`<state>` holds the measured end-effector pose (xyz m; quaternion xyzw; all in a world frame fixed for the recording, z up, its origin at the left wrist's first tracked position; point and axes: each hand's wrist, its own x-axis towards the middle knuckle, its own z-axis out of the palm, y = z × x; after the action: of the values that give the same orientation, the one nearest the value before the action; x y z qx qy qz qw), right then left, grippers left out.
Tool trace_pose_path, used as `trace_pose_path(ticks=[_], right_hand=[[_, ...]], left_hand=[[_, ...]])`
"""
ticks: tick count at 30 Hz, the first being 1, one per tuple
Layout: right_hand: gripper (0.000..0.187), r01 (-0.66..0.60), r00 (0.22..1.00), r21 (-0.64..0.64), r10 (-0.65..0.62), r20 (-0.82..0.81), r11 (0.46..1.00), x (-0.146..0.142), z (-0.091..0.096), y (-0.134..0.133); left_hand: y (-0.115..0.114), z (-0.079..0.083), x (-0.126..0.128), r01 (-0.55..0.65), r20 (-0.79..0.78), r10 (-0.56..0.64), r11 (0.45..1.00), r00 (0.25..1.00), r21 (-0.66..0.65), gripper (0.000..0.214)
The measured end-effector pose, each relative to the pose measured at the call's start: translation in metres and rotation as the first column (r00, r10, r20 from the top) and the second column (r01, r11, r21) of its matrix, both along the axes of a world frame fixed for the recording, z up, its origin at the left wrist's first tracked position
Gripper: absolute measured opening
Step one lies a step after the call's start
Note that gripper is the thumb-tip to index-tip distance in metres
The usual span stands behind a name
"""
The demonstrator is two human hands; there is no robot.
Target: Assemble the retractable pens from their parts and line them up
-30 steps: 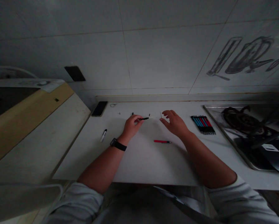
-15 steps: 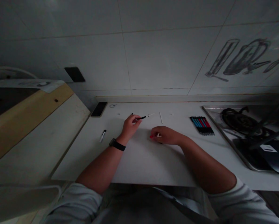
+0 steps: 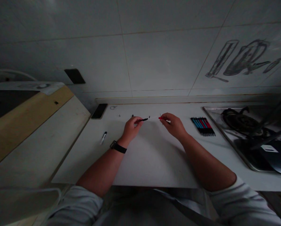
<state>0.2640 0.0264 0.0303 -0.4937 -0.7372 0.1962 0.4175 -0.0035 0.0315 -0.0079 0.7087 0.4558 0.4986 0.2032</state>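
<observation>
My left hand (image 3: 130, 128), with a black watch on its wrist, pinches a thin black-tipped pen refill (image 3: 146, 119) that points right over the white countertop (image 3: 145, 157). My right hand (image 3: 174, 125) is closed on a red pen barrel (image 3: 160, 118), whose red end shows at my fingertips. The barrel's end sits just off the white tip of the refill. Both hands hover a little above the counter near its back edge.
A row of several blue and red pens (image 3: 203, 125) lies right of my hands. A gas stove (image 3: 248, 131) fills the far right. A black-and-white pen piece (image 3: 103, 137) and a dark phone (image 3: 99, 111) lie at the left. Small parts dot the counter's back.
My right hand dropped to the red pen on the counter, closed on it and lifted it up to the refill's tip. My left hand stayed in place.
</observation>
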Motion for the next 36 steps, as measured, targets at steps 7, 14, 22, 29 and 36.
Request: trace_pose_path(ticks=[7, 14, 22, 29, 36], right_hand=[[0.019, -0.010, 0.992, 0.015, 0.008, 0.128, 1.000, -0.001, 0.006, -0.003], [0.022, -0.028, 0.973, 0.036, 0.019, 0.228, 0.999, 0.002, 0.005, -0.003], [0.015, 0.002, 0.953, 0.046, -0.016, 0.302, 0.999, 0.004, 0.004, -0.002], [0.020, -0.065, 0.947, 0.041, 0.049, 0.316, 0.997, -0.001, 0.002, -0.005], [0.019, -0.173, 0.921, 0.034, 0.149, 0.359, 0.984, -0.012, 0.001, -0.010]], left_hand=[[0.003, -0.005, -0.002, 0.018, -0.078, -0.016, 1.000, 0.997, 0.025, 0.010], [0.002, -0.004, -0.003, 0.002, -0.147, 0.006, 0.998, 0.989, 0.057, 0.012], [0.001, -0.001, -0.001, -0.004, -0.159, 0.013, 0.998, 0.987, 0.061, 0.011], [-0.001, -0.002, 0.002, 0.053, -0.194, -0.044, 0.998, 0.980, 0.039, 0.010], [-0.008, 0.002, 0.006, 0.129, -0.255, -0.122, 0.992, 0.959, 0.013, 0.008]])
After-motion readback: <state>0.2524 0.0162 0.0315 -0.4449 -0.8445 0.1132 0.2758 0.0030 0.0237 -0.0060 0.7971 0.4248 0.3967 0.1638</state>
